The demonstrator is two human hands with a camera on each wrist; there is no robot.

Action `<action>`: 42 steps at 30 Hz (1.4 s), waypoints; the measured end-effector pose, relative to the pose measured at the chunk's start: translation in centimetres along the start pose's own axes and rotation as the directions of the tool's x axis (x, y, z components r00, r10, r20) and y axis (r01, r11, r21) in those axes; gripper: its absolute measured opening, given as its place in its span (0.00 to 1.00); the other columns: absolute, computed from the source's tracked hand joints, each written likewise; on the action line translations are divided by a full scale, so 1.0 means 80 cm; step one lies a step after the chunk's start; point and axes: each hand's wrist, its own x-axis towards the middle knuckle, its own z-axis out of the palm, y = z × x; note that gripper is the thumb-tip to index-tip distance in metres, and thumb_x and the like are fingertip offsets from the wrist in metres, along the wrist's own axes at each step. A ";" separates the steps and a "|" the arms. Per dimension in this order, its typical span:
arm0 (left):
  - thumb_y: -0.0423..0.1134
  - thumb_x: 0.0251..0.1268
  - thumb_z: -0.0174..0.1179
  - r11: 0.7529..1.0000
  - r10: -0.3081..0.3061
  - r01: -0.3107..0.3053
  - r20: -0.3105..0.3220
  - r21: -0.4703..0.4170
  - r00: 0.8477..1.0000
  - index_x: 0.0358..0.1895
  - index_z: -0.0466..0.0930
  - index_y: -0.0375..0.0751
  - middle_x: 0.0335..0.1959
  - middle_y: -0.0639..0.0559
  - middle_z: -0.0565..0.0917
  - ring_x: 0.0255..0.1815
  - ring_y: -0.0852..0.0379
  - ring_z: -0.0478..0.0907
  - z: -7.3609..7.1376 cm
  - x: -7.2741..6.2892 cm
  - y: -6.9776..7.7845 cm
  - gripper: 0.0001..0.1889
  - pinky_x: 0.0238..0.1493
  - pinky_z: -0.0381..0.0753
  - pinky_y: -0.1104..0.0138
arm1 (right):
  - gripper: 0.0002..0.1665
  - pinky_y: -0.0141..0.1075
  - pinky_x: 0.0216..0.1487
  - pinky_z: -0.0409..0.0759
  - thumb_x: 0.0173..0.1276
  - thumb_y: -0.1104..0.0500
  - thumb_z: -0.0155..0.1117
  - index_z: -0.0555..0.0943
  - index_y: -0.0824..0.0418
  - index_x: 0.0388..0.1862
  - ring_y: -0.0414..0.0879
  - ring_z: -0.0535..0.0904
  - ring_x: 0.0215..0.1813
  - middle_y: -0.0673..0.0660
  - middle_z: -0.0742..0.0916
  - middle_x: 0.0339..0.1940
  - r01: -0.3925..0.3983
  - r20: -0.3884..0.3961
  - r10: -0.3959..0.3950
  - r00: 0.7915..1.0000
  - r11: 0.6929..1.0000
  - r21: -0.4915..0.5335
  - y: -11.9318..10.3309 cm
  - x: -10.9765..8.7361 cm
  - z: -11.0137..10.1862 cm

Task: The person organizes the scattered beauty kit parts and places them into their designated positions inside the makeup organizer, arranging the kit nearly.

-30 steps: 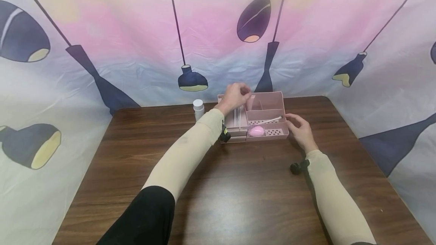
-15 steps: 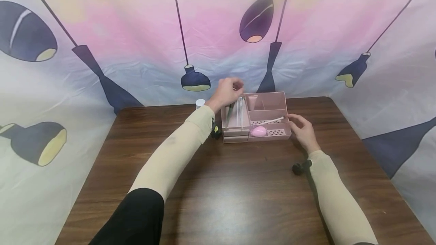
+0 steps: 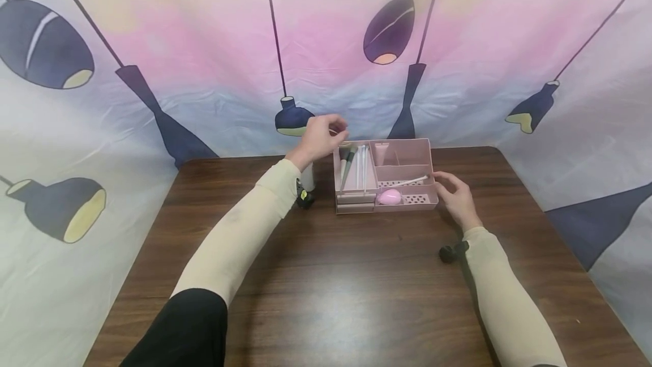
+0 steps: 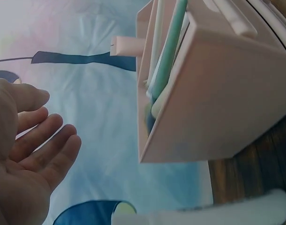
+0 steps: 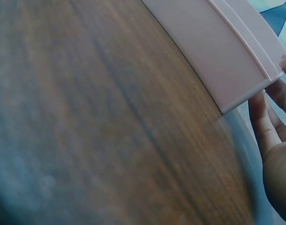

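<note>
A pink desktop organizer (image 3: 356, 208) stands near the back of the table. Its left compartment holds slender sticks, among them a green-handled makeup brush (image 3: 349, 164). A small pink tube (image 3: 381, 153) stands in a rear compartment. In the front tray lies a pink egg-shaped makeup sponge (image 3: 390, 196), with a thin white stick (image 3: 414, 180) behind it. My left hand (image 3: 320, 139) hovers off the organizer's rear left corner; the left wrist view shows its fingers loosely bent around nothing. My right hand (image 3: 458, 200) touches the organizer's right side with fingertips, its fingers fairly straight.
A white bottle (image 3: 308, 177) stands left of the organizer, partly behind my left wrist. The brown wooden table (image 3: 326, 287) ends just behind the organizer. A lamp-patterned cloth (image 3: 214, 44) hangs at the back and both sides.
My left hand has moved left, away from above the organizer's compartments, uncovering the brushes and pink tube. My right hand stays at the organizer's right side.
</note>
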 end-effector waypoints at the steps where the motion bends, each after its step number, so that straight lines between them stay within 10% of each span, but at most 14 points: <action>1: 0.36 0.65 0.62 1.000 0.006 -0.006 -0.007 0.003 1.000 0.47 0.83 0.36 0.42 0.45 0.86 0.43 0.51 0.84 -0.003 -0.003 -0.001 0.11 0.50 0.82 0.63 | 0.23 0.22 0.42 0.78 0.71 0.51 0.60 0.77 0.58 0.62 0.37 0.76 0.50 0.61 0.78 0.64 -0.001 0.001 0.001 1.000 1.000 0.005 0.000 0.000 -0.001; 29: 0.39 0.64 0.63 0.998 0.040 -0.039 -0.044 0.042 0.998 0.45 0.83 0.36 0.41 0.44 0.84 0.42 0.50 0.81 -0.039 -0.059 -0.036 0.11 0.48 0.82 0.59 | 0.25 0.25 0.40 0.81 0.71 0.49 0.60 0.75 0.57 0.64 0.43 0.79 0.48 0.61 0.77 0.63 -0.057 0.006 0.057 0.998 0.995 0.075 -0.002 -0.009 -0.019; 42: 0.40 0.63 0.64 0.997 0.011 -0.013 -0.032 -0.077 0.999 0.51 0.79 0.35 0.47 0.39 0.79 0.48 0.47 0.78 -0.036 -0.077 -0.059 0.17 0.53 0.81 0.58 | 0.25 0.26 0.40 0.82 0.71 0.51 0.61 0.76 0.59 0.63 0.38 0.80 0.45 0.58 0.79 0.59 -0.043 -0.002 0.043 0.999 0.994 0.098 0.000 -0.010 -0.022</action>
